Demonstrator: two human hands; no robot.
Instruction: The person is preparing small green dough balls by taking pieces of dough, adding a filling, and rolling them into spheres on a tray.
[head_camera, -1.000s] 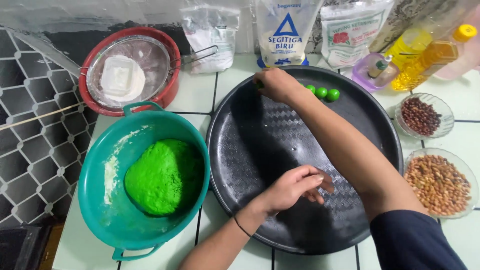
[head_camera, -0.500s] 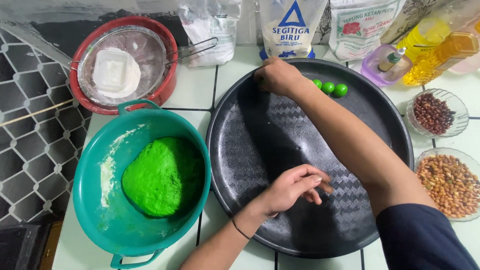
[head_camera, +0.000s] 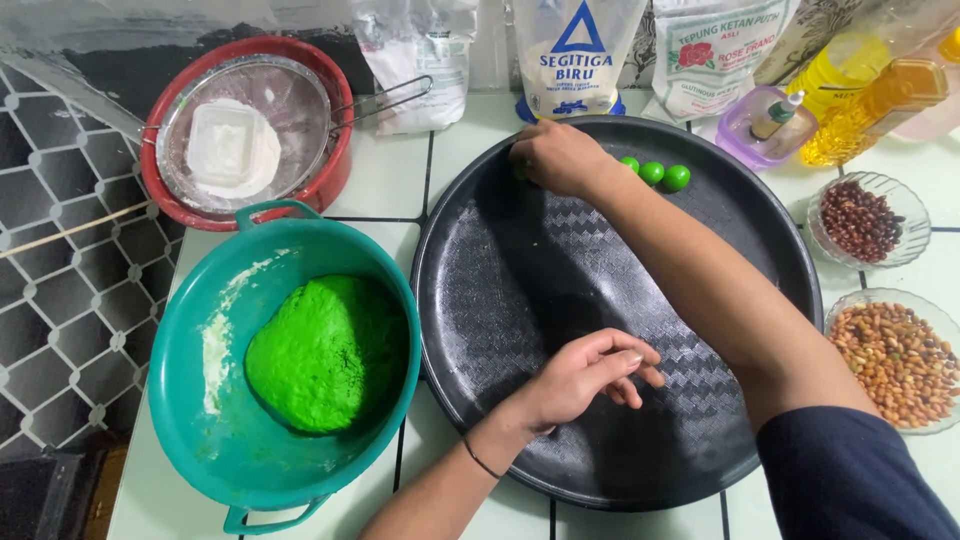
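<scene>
Three small green dough balls (head_camera: 652, 172) are being lined up along the far rim of the round black tray (head_camera: 760, 230), and the right hand (head_camera: 555, 158) is resting curled beside them; whether anything is being gripped cannot be told. Even spacing is judged best, so the balls are not sticking together. The left hand (head_camera: 590, 375) is being held loosely cupped, seemingly empty, over the tray. Green dough (head_camera: 325, 352) is sitting in the teal bowl (head_camera: 190, 400); peanuts (head_camera: 895, 362) are filling a glass dish.

A bowl (head_camera: 200, 400) holding dough (head_camera: 325, 352) is set left of the round tray (head_camera: 500, 290). Three dough balls (head_camera: 653, 172) are lined at the tray's far edge. Two nut dishes (head_camera: 868, 218) are placed right of the tray.
</scene>
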